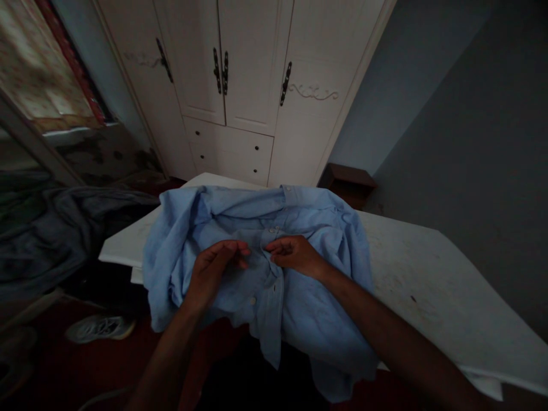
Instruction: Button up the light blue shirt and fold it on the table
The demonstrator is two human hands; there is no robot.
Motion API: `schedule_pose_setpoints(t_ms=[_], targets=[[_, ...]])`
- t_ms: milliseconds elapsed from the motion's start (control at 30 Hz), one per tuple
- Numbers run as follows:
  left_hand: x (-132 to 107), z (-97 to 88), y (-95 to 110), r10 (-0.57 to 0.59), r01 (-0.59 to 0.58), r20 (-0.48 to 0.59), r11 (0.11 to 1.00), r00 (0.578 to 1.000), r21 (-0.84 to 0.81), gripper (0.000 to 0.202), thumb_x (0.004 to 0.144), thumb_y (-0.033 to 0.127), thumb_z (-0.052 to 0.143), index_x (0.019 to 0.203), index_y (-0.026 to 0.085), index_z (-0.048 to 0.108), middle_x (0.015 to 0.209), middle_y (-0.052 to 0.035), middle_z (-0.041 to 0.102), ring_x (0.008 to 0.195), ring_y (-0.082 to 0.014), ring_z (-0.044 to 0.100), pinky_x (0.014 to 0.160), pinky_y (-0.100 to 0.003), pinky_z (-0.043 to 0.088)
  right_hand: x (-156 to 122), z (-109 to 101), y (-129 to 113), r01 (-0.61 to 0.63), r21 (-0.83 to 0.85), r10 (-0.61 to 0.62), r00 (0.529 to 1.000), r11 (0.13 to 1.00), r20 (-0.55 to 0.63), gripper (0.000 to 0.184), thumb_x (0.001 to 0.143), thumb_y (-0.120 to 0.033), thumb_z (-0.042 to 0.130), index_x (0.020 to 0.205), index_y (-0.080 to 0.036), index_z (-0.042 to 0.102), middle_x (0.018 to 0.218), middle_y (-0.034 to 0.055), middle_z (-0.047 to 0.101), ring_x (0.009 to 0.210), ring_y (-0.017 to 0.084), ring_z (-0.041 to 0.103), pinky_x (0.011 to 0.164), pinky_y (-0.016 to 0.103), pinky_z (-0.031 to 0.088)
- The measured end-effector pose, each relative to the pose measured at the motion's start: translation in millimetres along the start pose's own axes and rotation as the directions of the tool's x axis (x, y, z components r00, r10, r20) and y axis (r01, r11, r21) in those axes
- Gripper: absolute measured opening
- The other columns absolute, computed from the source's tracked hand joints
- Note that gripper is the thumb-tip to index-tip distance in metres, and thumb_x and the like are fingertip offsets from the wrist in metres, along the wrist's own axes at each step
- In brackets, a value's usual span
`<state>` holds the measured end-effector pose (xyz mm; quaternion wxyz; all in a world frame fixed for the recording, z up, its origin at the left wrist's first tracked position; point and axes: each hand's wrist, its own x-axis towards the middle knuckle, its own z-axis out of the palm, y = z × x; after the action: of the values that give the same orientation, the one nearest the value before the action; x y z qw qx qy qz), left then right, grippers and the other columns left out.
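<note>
A light blue button-up shirt (299, 297) lies crumpled on a white table (428, 285), with its lower part hanging over the near edge. Both of my hands rest on its front, close together near the button placket. My left hand (214, 268) has its fingers curled and pinched on the shirt fabric. My right hand (295, 254) is also curled, its fingertips pinching the placket beside a small white button. The collar lies at the far side of the shirt.
A white wardrobe (240, 85) with dark handles and drawers stands behind the table. Dark clothing (51, 228) is heaped at the left. A light shoe (100, 328) lies on the red floor. A brown side table (349, 182) sits by the grey wall.
</note>
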<state>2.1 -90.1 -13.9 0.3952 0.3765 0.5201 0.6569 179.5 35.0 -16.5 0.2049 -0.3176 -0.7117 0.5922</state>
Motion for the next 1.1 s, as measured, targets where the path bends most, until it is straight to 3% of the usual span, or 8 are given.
schedule_pose_setpoints(t_ms=[567,800,1000,1100], targets=[[-0.8,1.7,1.5,0.040,-0.042,0.014,0.988,0.999,0.147,0.026,0.073,0.040,0.071,0.085,0.017,0.073,0.077,-0.0042,0.073,0.064,-0.0145,0.065,0.066,-0.027,0.054,0.3,-0.6,0.2,0.019,0.003,-0.019,1.000,1.000,0.021,0.034,0.062,-0.023,0.074,0.095,-0.014,0.073,0.076,0.0016,0.069,0.071,0.013,0.064,0.071,0.028,0.053],[-4.8,4.9,5.6,0.102,-0.109,0.040,0.962,0.994,0.252,0.022,0.077,0.038,0.066,0.081,0.017,0.073,0.069,-0.0030,0.070,0.066,-0.0154,0.065,0.064,-0.026,0.052,-0.9,-0.3,-2.7,0.017,-0.026,-0.016,1.000,1.000,0.022,0.035,0.063,-0.024,0.073,0.097,-0.013,0.073,0.077,0.0020,0.068,0.070,0.012,0.063,0.070,0.028,0.051],[-8.8,-2.9,4.1,0.181,-0.200,0.115,0.964,0.977,0.176,0.020,0.077,0.038,0.067,0.077,0.020,0.074,0.068,-0.0033,0.067,0.067,-0.0163,0.062,0.064,-0.028,0.050,1.1,0.2,1.6,0.063,-0.021,-0.062,0.998,0.998,0.026,0.034,0.062,-0.024,0.073,0.095,-0.014,0.073,0.075,0.0012,0.068,0.068,0.011,0.061,0.067,0.026,0.051],[-9.5,-9.2,5.1,0.253,-0.260,0.180,0.965,0.951,0.018,0.038,0.078,0.055,0.062,0.062,0.021,0.072,0.062,-0.0060,0.064,0.065,-0.0186,0.060,0.063,-0.033,0.049,1.1,0.8,1.4,0.081,-0.013,-0.081,0.996,0.997,0.023,0.033,0.062,-0.025,0.073,0.094,-0.014,0.073,0.073,0.0004,0.067,0.065,0.010,0.060,0.065,0.025,0.050]])
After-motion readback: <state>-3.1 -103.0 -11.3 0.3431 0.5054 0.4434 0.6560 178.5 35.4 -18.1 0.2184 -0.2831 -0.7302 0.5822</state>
